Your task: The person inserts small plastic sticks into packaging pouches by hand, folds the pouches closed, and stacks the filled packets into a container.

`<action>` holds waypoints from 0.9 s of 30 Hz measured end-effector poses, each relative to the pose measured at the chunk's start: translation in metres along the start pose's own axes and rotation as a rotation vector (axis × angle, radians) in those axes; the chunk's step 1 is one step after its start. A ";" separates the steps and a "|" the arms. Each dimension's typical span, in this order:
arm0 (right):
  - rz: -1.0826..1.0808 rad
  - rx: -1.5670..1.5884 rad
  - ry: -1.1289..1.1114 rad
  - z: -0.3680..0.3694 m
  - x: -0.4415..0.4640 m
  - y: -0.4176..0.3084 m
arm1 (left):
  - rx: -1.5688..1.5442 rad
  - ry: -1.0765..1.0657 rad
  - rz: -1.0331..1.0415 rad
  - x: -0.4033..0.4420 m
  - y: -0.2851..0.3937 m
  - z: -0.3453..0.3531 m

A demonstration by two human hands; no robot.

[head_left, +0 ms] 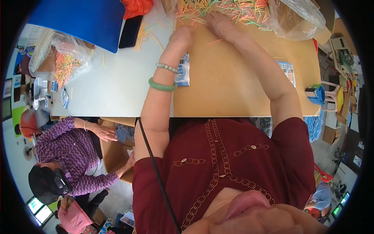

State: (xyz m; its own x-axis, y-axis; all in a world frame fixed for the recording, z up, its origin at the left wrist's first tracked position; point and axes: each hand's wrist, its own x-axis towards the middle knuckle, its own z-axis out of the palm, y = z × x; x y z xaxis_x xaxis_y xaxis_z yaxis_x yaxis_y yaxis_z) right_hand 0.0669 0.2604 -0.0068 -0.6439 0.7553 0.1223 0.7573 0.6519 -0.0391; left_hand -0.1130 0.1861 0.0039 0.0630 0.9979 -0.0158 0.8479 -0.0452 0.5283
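Reaches forward across the table [117, 91] with both bare hands, towards a heap of coloured sticks [241, 9] at the top of the view. Curls the left hand [181, 38] inward at the heap's near edge; cannot tell how tightly closed, or on what. Bends the right hand [223, 26] loosely down onto the same edge, touching sticks; cannot tell about any pinch. Wears a beaded bracelet [166, 67] and a green bangle [162, 86] on the left arm (the latter nearer the elbow). Has a blue-and-white packet [184, 70] just beside the left wrist, partly hidden, and a second packet [287, 72] near the right forearm. Has a black phone [130, 32] further left, and, below, a person in a patterned purple shirt [72, 144], with hands at a cardboard box [109, 154]
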 end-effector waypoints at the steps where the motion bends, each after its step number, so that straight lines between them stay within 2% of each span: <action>1: -0.016 0.011 -0.015 0.000 -0.002 -0.002 | -0.050 0.022 0.044 -0.001 -0.004 0.001; 5: 0.086 0.150 -0.034 0.010 0.006 0.003 | -0.167 -0.006 -0.015 -0.018 -0.001 -0.017; 7: 0.209 0.127 -0.294 -0.024 0.005 -0.017 | -0.185 0.028 -0.029 -0.033 0.002 -0.028; 11: 0.237 0.130 -0.420 -0.017 0.002 -0.019 | -0.178 0.182 0.017 -0.068 -0.002 -0.040; 13: 0.180 0.064 0.076 0.012 -0.009 -0.014 | -0.321 0.246 -0.025 -0.085 -0.002 -0.042; 20: 0.155 0.031 0.082 0.013 -0.019 -0.015 | -0.395 0.226 -0.005 -0.123 -0.003 -0.037; 23: 0.162 0.034 -0.003 0.008 -0.018 -0.015 | -0.493 0.195 -0.059 -0.136 0.000 -0.041; 25: 0.107 0.123 0.139 0.004 -0.022 -0.014 | -0.490 0.253 -0.028 -0.145 -0.005 -0.041; 26: 0.096 0.117 0.141 0.001 -0.021 -0.013 | -0.494 0.264 -0.030 -0.148 -0.009 -0.041; 27: 0.218 0.277 0.156 -0.003 -0.021 -0.013 | -0.519 0.273 -0.061 -0.151 -0.012 -0.041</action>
State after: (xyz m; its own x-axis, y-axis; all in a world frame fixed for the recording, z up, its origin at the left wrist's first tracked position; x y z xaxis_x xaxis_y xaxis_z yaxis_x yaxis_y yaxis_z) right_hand 0.0708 0.2357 -0.0059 -0.4302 0.8729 0.2302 0.8029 0.4866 -0.3444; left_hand -0.1543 0.0375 0.0352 -0.1741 0.9769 0.1240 0.4731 -0.0275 0.8806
